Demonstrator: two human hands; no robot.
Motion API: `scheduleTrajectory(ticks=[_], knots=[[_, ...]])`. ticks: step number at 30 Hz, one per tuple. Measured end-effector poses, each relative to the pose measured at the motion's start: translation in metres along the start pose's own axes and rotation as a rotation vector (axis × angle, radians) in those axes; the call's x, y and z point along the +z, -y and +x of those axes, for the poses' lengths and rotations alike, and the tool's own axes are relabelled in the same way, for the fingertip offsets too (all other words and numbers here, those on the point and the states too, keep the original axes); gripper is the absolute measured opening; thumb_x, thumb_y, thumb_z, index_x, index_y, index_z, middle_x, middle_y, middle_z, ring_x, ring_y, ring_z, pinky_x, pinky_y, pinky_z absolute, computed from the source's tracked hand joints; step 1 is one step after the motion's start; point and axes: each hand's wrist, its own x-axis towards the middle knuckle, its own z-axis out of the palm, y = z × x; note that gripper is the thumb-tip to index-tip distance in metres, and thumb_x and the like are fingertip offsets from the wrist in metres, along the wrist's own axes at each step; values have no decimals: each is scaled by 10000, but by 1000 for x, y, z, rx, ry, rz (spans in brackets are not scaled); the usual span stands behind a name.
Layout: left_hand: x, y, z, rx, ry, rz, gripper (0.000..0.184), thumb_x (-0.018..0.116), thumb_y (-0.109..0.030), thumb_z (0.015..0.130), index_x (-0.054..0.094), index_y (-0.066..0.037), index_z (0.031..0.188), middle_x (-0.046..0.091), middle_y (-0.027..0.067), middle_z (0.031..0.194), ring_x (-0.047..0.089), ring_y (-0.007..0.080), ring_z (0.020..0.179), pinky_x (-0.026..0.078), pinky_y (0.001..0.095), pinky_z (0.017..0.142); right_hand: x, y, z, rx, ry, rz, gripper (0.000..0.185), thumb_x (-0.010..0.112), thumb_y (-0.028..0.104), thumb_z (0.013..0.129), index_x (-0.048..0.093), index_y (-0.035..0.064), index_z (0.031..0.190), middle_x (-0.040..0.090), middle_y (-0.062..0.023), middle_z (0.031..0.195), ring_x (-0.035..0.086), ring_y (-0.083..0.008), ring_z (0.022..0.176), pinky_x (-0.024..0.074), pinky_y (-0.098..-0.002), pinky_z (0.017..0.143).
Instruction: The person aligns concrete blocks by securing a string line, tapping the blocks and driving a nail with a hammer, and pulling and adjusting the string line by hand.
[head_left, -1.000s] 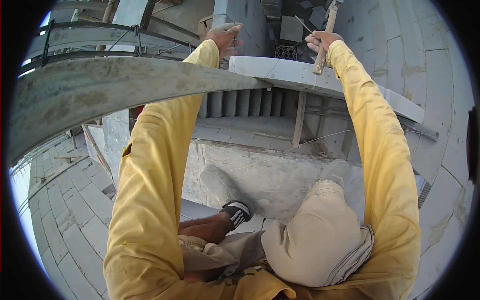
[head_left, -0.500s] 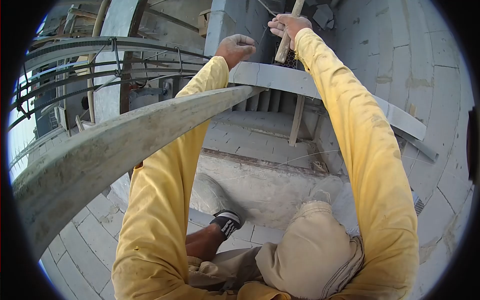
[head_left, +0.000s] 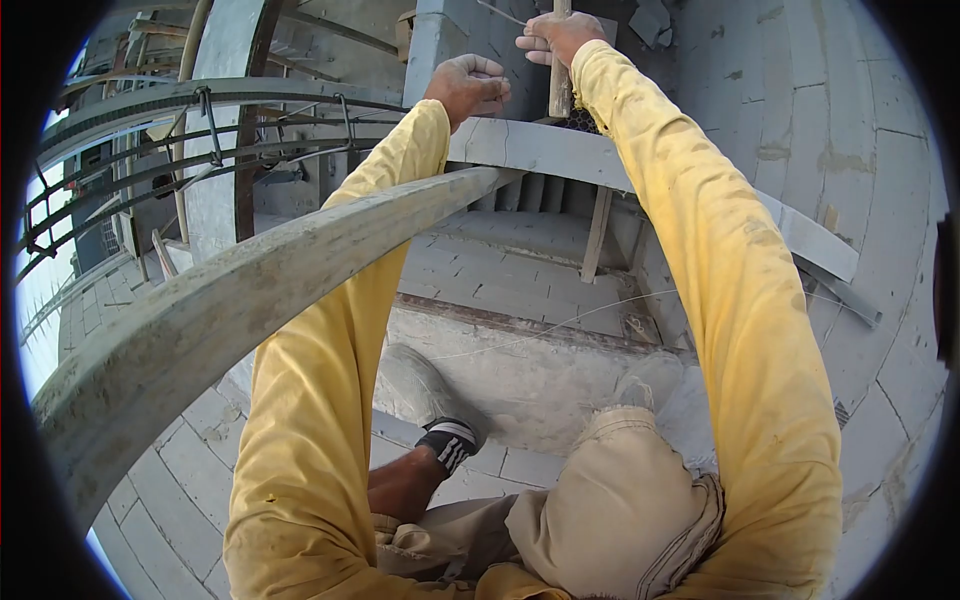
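You seem to be positioning the wooden handle [head_left: 560, 92], right hand [head_left: 572, 38] wrapped round it, left hand [head_left: 468, 88] half-curled, contents unclear; the next move wants steady control.

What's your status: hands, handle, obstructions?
Right hand grips wooden handle. Left hand half-curled, contents unclear. Beam crosses in front of left sleeve.

Tied rebar [head_left: 211, 127] crosses the upper left; 1 wooden prop [head_left: 596, 236] stands near grey steps [head_left: 532, 192]; blockwork [head_left: 800, 125] lines the right.
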Motion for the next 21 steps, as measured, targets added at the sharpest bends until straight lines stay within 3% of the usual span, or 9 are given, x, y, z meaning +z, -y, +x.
scheduleTrajectory(ticks=[2, 3, 6, 10, 11, 14, 18, 21], knots=[[-1, -2, 1, -14, -5, 23, 248, 694, -33, 848, 590, 50, 1057, 676, 124, 950, 692, 206, 843, 598, 340, 799, -8, -5, -2, -2, 52, -115, 235, 611, 136, 921, 641, -44, 1069, 698, -139, 1037, 724, -215, 886, 612, -270, 746], [-1, -2, 2, -19, -6, 13, 246, 696, -33, 848, 587, 50, 1053, 676, 125, 951, 692, 208, 846, 598, 341, 799, -9, -10, -6, -6, 34, -191, 239, 626, 195, 913, 668, 8, 1056, 709, -95, 954, 715, -166, 793, 591, -248, 694], [0, -2, 2, -27, -14, -11, 247, 696, -31, 849, 579, 50, 1050, 677, 130, 955, 694, 216, 856, 596, 347, 806, -11, -10, -23, 29, 40, -435, 244, 673, 237, 854, 694, 43, 999, 707, -127, 953, 722, -186, 773, 577, -292, 686], [-1, 1, 2, -26, -37, -57, 267, 689, -24, 851, 570, 54, 1078, 679, 137, 966, 696, 226, 868, 588, 364, 833, -6, -53, -18, -214, -120, -673, 260, 690, 283, 833, 694, 57, 962, 694, -86, 794, 688, -168, 681, 569, -317, 695], [-1, 3, 3, -31, -41, -72, 274, 687, -21, 852, 569, 56, 1086, 680, 138, 970, 697, 228, 870, 586, 368, 840, 1, -59, -15, -204, -168, -656, 244, 697, 258, 841, 691, 43, 958, 686, -89, 770, 671, -156, 657, 573, -301, 661], [-2, 5, 4, -50, -3, -87, 365, 687, -54, 862, 532, 35, 1180, 675, 122, 1011, 687, 220, 932, 578, 358, 874, 8, -48, -35, 119, -61, -242, 217, 695, 204, 854, 691, 25, 977, 688, -116, 813, 674, -153, 665, 577, -280, 619], [-3, 5, 3, -50, 12, -89, 387, 671, -61, 877, 541, 52, 1224, 678, 127, 1035, 685, 217, 938, 579, 354, 882, 11, -60, -32, 192, -32, 77, 198, 687, 148, 871, 668, 14, 1015, 667, -49, 848, 633, -119, 688, 562, -258, 613], [-3, 4, 4, -67, 64, -68, 342, 655, -72, 892, 582, 46, 1205, 679, 121, 1047, 680, 207, 944, 578, 346, 887, 8, -55, -32, 180, 5, 129, 213, 694, 153, 874, 663, 17, 1033, 664, -43, 845, 627, -117, 681, 561, -252, 614]])
